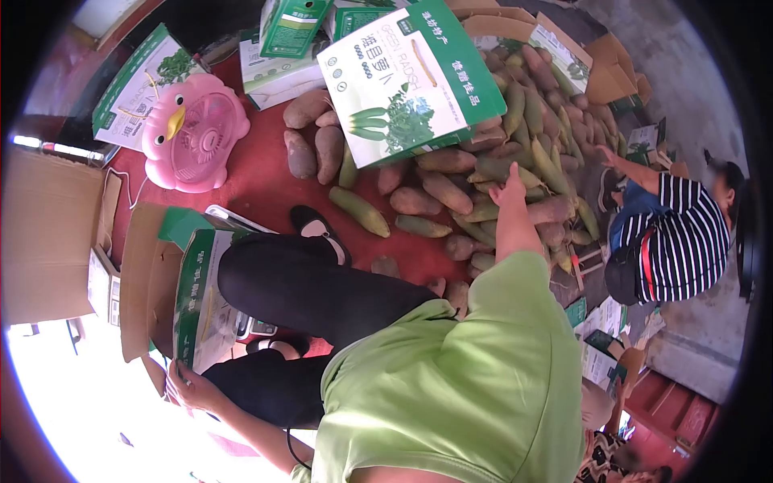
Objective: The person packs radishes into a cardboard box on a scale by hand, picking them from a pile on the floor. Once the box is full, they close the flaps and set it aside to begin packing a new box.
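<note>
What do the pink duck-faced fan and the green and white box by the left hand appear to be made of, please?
The fan looks like glossy moulded plastic, with smooth rounded edges and a slatted grille. The box, touched by the left hand, looks like printed cardboard: brown flaps, folded creases.

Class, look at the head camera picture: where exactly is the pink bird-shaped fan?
The pink bird-shaped fan lies upper left on the red floor covering, just right of a green-and-white box and left of the radish pile.

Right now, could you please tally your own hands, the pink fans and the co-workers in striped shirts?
Hands: 2, left hand gripping the printed box, right hand over the radishes
Pink fans: 1
Striped-shirt co-workers: 1
Total: 4
</note>
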`<state>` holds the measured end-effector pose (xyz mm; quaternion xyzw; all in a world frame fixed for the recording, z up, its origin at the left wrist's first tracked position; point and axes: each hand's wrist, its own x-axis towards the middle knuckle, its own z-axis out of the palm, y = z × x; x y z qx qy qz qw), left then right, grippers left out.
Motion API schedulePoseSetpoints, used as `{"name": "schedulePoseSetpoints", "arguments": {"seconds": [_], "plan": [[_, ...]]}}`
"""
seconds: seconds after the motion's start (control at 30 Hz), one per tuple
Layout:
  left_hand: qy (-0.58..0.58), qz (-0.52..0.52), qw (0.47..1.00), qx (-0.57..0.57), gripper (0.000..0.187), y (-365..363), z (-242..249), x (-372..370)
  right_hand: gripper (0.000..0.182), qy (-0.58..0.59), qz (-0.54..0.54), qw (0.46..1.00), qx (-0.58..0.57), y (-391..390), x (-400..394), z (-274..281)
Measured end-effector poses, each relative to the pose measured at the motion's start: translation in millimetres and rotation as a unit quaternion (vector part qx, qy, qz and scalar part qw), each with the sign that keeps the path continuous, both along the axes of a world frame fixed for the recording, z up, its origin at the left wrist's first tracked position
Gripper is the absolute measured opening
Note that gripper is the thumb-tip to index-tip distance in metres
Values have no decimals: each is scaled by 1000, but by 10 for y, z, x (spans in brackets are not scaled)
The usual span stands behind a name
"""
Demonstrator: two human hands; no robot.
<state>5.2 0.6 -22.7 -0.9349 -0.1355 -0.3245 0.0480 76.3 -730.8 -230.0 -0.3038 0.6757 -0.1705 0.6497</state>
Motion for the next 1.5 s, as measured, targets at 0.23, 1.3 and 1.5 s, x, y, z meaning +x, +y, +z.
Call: {"name": "schedulePoseSetpoints", "arguments": {"seconds": [0.23, 1.3, 1.5], "plan": [[-6, 4, 1000, 0, 9, -29, -12, 9, 61, -69, -35, 997, 12, -81, -25, -161], [14, 13, 999, -39, 9, -139, 119, 12, 65, -517, 690, 457, -217, 4530, 1482, 3003], [9, 4, 1000, -28, 10, -115, 113, -3, 64, -407, 781, 117, -459, 5773, 1510, 2713]]}}
